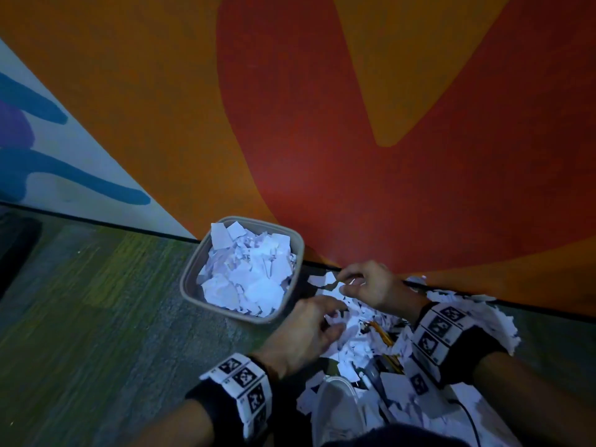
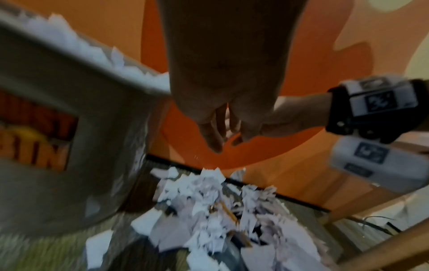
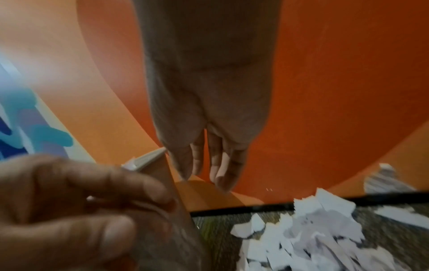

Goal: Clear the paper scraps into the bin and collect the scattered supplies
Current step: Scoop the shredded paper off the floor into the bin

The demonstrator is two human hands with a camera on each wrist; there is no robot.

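Only the left wrist view shows the bin's [image 2: 58,113] orange label.

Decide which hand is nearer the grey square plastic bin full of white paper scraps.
Left. The left hand reaches over the floor scraps just beside the grey square plastic bin; the right hand hovers farther right, by the wall.

Head view: from above, facing down and forward at the floor by the wall [image 1: 387,108]; bin [image 1: 190,269] centre, scraps [image 1: 358,343] near right. Mid distance.

Left wrist view: low, close to the floor, looking along the left hand [image 2: 223,82] toward the wall; bin wall [image 2: 69,91] fills the left, blurred.

Right wrist view: low, along the right hand [image 3: 209,100], facing the wall.

All three share the scraps and the wall base.
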